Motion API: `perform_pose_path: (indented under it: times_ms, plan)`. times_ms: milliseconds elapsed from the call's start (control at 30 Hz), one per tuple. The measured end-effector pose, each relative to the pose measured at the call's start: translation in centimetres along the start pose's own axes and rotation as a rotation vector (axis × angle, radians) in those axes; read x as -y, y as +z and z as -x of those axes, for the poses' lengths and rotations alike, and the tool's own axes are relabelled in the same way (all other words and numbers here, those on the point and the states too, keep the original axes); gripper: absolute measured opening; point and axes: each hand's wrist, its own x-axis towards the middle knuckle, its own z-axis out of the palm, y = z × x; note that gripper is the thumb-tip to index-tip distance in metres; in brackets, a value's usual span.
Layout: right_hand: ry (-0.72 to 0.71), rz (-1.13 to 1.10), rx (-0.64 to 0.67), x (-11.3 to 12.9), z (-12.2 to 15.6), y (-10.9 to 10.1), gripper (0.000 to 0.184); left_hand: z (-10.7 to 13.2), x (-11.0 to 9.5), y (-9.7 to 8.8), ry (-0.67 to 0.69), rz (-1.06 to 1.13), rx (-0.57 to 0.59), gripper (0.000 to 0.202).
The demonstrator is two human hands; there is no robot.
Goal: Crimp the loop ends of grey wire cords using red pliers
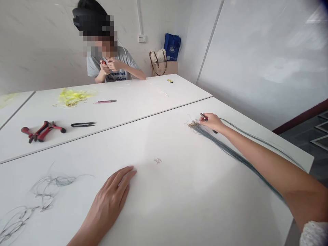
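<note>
My right hand (pixel 210 123) is closed around a slim dark tool (pixel 204 117) with a metallic-looking end; my fingers hide most of it, so its kind is unclear. It is at the tip end of a long bundle of grey-green cords (pixel 225 147), where many small brass-coloured metal ends (pixel 192 125) are gathered. I cannot tell whether my fingertips also grip one of these ends. My left hand (pixel 112 193) lies flat on the white table (pixel 174 205), fingers stretched out and holding nothing. Just beyond its fingertips is a little pile of tiny metal pieces (pixel 158 160).
Tangled dark thread (pixel 48 191) lies at left. Across the table seam are red-handled pliers (pixel 42 131), black thread snips (pixel 83 124), pink snips (pixel 105 101), a yellow bundle (pixel 73 97) and a yellow cutter (pixel 170 81). A co-worker (pixel 112 68) sits opposite, holding something small.
</note>
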Motion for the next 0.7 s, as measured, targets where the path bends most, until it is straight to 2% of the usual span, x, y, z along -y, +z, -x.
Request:
perform_pose_path:
  times_ms: [133,333,433,533,633,700]
  plan:
    - [-0.05,0.177,-0.05,-0.8,2.1,-0.3,0.009,0.2,0.2,0.0,0.009,-0.007,-0.009,0.038]
    - [-0.169,0.354,0.027,-0.6,3.2,1.2,0.012,-0.2,0.0,-0.1,0.016,-0.009,-0.012,0.038]
    - [-0.197,0.406,0.006,-0.7,4.0,0.1,0.014,-0.1,-0.1,-0.1,0.016,-0.014,-0.016,0.038]
    - [-0.18,0.468,-0.021,-2.0,6.4,-1.7,0.019,-0.2,0.0,-0.5,0.056,-0.043,-0.049,0.038]
    - [-0.145,0.582,0.0,-4.6,9.7,-2.6,0.027,-2.2,-0.5,-1.2,0.16,-0.059,-0.094,0.037]
    - [-0.169,0.643,-0.004,-6.3,11.9,-2.5,0.03,-5.3,-1.6,-1.2,0.215,-0.022,-0.062,0.036]
